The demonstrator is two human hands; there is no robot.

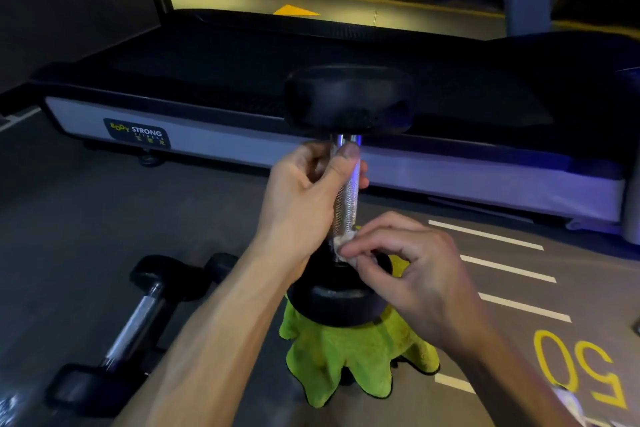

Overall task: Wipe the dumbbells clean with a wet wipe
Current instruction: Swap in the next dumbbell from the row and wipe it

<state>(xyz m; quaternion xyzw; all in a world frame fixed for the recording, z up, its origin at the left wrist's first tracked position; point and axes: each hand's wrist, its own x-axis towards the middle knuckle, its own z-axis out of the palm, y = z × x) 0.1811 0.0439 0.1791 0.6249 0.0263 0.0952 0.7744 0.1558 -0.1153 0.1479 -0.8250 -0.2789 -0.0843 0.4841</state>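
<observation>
At the lower centre of the frame a green cloth [346, 360] lies on the floor with the upright dumbbell [346, 198] standing on end on it. The right hand [408, 274] pinches a small wet wipe [343, 246] against the base of the knurled handle; the left hand [304, 198], above it, curls round the handle. Heavy and top-heavy by the look of it, so it is best steadied by the grippy handle. A second dumbbell [131, 322] lies at lower left, a treadmill [242, 135] beyond.

Metal, rubber-like black and soft cloth

The upright dumbbell [346, 184] had a shiny, rough-knurled metal handle and matt black ends; the wet wipe [343, 246] looked thin, white and crumpled, the green cloth [346, 357] fuzzy, the floor [104, 218] dull grey.
</observation>
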